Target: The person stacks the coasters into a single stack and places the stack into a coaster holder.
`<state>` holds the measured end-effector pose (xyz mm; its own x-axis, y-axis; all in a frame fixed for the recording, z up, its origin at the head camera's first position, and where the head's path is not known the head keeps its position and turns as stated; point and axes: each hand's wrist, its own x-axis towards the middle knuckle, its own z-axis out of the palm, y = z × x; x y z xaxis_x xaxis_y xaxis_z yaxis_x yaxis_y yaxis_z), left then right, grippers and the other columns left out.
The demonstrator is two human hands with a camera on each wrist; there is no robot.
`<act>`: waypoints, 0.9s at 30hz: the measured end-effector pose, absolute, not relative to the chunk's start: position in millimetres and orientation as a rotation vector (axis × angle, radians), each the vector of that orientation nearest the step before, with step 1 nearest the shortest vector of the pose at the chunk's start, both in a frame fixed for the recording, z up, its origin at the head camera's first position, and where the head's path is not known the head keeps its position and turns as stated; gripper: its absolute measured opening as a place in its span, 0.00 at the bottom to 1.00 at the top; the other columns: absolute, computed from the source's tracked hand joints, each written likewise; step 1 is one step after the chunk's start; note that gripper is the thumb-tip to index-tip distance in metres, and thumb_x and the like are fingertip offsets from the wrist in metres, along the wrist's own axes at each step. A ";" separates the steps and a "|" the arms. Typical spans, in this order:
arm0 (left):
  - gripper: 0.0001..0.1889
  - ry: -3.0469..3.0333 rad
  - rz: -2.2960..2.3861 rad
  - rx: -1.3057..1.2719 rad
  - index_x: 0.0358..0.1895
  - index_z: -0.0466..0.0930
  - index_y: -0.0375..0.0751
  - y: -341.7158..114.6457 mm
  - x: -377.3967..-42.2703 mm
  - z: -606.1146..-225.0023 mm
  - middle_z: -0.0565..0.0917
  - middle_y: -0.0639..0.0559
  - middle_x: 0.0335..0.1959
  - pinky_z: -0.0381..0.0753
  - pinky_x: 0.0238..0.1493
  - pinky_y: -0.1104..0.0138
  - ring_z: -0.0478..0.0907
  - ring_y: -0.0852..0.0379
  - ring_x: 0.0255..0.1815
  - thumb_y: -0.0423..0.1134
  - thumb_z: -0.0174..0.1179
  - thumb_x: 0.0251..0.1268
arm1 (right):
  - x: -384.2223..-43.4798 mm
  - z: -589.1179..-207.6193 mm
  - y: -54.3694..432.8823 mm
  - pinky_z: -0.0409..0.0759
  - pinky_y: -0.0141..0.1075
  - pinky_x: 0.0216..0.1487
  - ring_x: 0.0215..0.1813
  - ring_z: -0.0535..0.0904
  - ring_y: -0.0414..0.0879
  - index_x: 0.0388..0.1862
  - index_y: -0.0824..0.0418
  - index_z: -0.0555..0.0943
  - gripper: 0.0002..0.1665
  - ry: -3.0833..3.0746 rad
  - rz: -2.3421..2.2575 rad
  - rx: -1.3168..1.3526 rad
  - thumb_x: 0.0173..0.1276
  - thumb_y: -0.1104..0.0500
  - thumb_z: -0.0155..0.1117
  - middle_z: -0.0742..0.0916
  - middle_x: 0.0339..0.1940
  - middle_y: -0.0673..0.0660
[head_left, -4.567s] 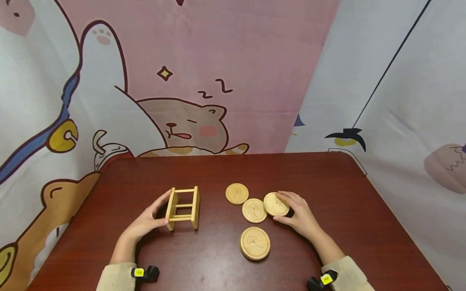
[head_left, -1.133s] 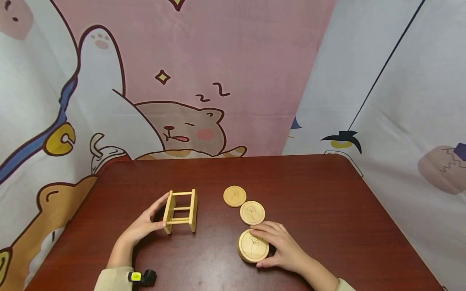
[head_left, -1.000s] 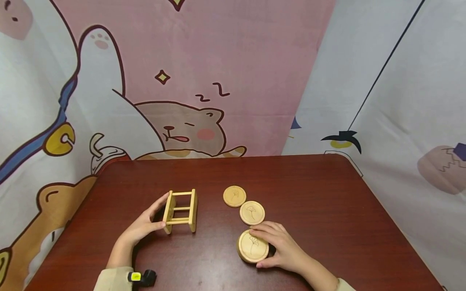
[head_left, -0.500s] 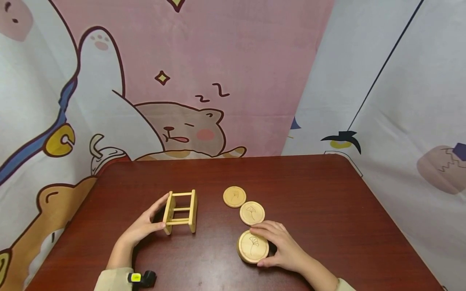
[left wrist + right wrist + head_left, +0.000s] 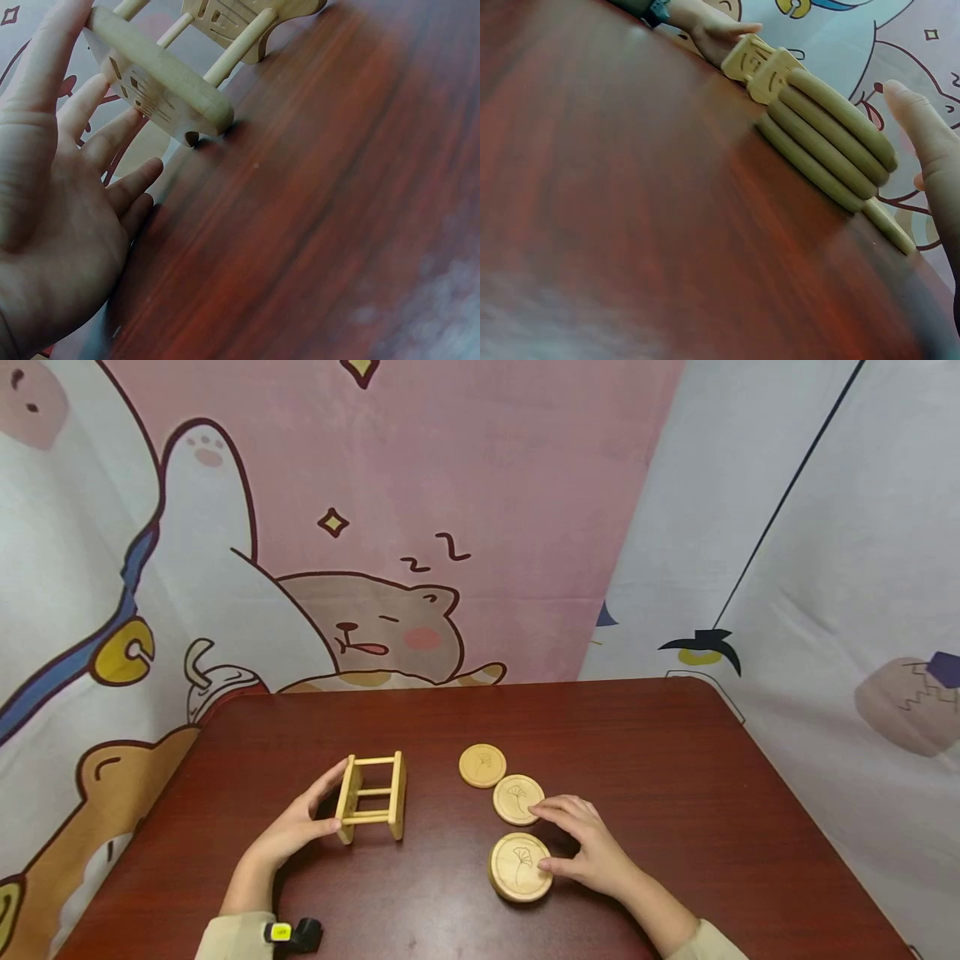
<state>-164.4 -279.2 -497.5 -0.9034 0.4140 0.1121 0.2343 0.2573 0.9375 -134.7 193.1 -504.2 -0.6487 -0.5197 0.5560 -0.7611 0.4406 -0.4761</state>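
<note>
Even light, soft shadows, tabletop (image 5: 405, 307) glare, wrist-view blur

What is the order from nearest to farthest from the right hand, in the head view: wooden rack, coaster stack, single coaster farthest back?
From the right hand:
1. Coaster stack: left, beside the thumb.
2. Single coaster farthest back: left and farther back.
3. Wooden rack: farthest left, by the left hand.
</note>
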 end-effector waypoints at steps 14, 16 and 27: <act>0.46 2.352 1.732 0.625 0.77 0.50 0.55 -279.4 -164.8 -498.2 0.53 0.44 0.75 0.45 0.61 0.36 0.51 0.61 0.71 0.36 0.68 0.57 | -159.5 -503.1 203.4 0.62 0.49 0.55 0.57 0.70 0.46 0.61 0.61 0.77 0.38 -2.442 1.077 0.948 0.52 0.50 0.77 0.78 0.55 0.50; 0.46 2.353 1.733 0.627 0.77 0.50 0.55 -279.5 -165.0 -497.9 0.53 0.44 0.75 0.45 0.61 0.36 0.51 0.61 0.71 0.36 0.68 0.57 | -163.0 -503.2 203.8 0.62 0.49 0.54 0.56 0.70 0.46 0.61 0.60 0.77 0.38 -2.440 1.063 0.941 0.52 0.49 0.77 0.78 0.55 0.50; 0.46 2.342 1.729 0.589 0.77 0.50 0.55 -279.3 -164.5 -498.4 0.53 0.44 0.75 0.46 0.61 0.38 0.52 0.60 0.71 0.36 0.68 0.58 | -178.2 -508.8 202.9 0.62 0.49 0.52 0.54 0.71 0.47 0.61 0.59 0.77 0.42 -2.474 0.975 0.941 0.48 0.45 0.79 0.79 0.53 0.50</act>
